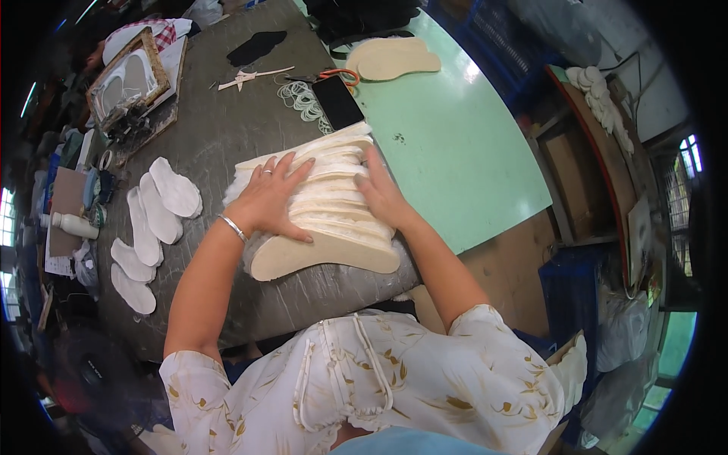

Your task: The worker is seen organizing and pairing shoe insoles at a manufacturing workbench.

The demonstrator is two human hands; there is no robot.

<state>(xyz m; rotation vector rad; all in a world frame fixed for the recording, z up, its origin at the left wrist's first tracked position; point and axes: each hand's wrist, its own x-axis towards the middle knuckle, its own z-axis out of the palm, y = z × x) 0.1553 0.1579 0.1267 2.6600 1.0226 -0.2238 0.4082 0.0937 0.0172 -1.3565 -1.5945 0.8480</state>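
White floral short-sleeved blouse; bracelet (233, 227) and ring (267, 172) (left side).

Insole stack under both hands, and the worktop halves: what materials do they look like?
Insole stack: looks like beige foam or pressed board with white fleecy lining, matte; a fuzzy fringe shows at the edges. Both the left hand and the right hand press flat on it. Grey worktop: dull, scuffed, possibly rubber or metal sheet. Green worktop: smooth, slightly glossy, likely painted or laminated board.
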